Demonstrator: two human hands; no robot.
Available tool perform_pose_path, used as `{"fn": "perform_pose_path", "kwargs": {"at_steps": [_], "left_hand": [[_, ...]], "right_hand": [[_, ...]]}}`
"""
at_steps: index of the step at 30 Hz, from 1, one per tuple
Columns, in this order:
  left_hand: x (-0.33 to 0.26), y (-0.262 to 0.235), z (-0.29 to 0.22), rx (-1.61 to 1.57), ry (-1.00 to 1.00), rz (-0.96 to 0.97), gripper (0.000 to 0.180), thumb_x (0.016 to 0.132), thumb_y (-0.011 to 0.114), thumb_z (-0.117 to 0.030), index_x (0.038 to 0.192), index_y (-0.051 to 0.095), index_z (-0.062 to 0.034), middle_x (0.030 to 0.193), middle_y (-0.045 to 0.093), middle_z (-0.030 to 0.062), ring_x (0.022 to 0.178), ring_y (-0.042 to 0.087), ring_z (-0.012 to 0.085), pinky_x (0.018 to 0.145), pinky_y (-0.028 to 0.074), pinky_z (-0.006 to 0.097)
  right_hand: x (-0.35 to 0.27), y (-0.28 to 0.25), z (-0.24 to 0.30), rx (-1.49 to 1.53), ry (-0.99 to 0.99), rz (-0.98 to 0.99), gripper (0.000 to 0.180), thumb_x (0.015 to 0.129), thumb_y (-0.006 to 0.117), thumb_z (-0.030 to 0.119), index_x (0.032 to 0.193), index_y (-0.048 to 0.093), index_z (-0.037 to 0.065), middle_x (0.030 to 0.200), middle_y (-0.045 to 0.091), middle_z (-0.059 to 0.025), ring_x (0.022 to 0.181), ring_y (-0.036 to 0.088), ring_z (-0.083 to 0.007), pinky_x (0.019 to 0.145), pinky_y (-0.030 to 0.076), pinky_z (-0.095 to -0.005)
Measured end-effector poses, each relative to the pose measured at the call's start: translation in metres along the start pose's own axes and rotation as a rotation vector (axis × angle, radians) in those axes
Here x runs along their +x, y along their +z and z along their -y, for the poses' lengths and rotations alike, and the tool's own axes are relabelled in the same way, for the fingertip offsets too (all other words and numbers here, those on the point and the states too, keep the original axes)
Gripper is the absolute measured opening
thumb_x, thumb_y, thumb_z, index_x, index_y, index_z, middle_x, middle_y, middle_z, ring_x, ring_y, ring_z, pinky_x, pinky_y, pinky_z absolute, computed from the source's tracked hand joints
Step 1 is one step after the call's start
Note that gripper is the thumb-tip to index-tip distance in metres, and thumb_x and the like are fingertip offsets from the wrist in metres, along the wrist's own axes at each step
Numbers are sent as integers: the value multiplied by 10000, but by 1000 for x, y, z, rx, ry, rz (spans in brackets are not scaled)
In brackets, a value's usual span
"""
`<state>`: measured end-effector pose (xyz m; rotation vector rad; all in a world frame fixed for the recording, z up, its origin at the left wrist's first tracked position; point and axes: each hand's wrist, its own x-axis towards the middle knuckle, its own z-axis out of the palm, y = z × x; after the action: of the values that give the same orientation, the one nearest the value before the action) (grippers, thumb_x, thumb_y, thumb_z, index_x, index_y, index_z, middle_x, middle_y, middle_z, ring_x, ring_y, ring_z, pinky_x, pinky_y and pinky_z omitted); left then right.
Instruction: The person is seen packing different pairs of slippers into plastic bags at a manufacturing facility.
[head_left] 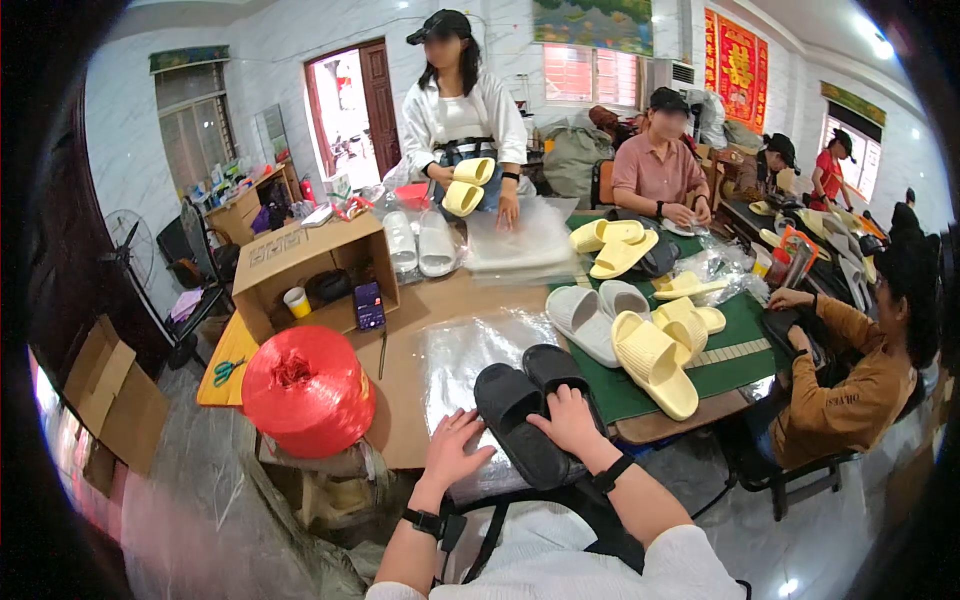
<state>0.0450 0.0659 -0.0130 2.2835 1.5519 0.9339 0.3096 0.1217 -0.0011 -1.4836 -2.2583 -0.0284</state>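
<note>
My left hand lies spread and empty over clear plastic, right hand loosely bent on black slippers at the tabletop's near edge, whether gripping I can't quite tell.

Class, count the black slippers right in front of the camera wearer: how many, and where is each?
2. The left slipper lies beside the left hand; the right slipper is next to it, partly covered by the right hand. No third shows there.

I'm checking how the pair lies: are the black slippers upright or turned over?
Upright: the black slippers show their straps and footbeds facing up.
</note>
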Motion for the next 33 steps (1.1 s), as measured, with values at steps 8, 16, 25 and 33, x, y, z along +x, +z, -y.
{"fn": "perform_pose_path", "kwargs": {"at_steps": [8,16,25,33], "left_hand": [[-5,-23,-15,-241,-98,-108,611,763,834,-338,1295,633,-114,1309,620,182,1261,543,376,1067,437,454],[11,-85,-153,-486,-167,-61,480,790,837,-180,1168,554,-90,534,432,-44,488,391,46,479,327,243],[1,-32,-150,-921,-113,58,550,844,747,-37,1268,398,-19,922,577,15,701,491,54,634,446,230],[-5,-16,-128,-970,-81,37,555,849,705,16,1317,408,-17,1110,548,25,751,506,44,666,456,207]], "right_hand": [[-23,-14,3,251,65,-54,852,814,769,495,1398,448,-36,1256,500,-221,1137,496,-431,983,431,-502],[-36,-139,82,1291,-136,122,1130,685,932,242,1571,248,87,1472,449,-141,1315,495,-266,1064,427,-420],[-54,-100,93,1564,17,133,930,758,874,114,1508,327,49,1358,497,-77,1194,521,-153,1005,452,-322],[-53,-95,91,1554,28,247,908,797,834,86,1515,280,43,1353,494,-107,1215,517,-175,1020,455,-333]]}}
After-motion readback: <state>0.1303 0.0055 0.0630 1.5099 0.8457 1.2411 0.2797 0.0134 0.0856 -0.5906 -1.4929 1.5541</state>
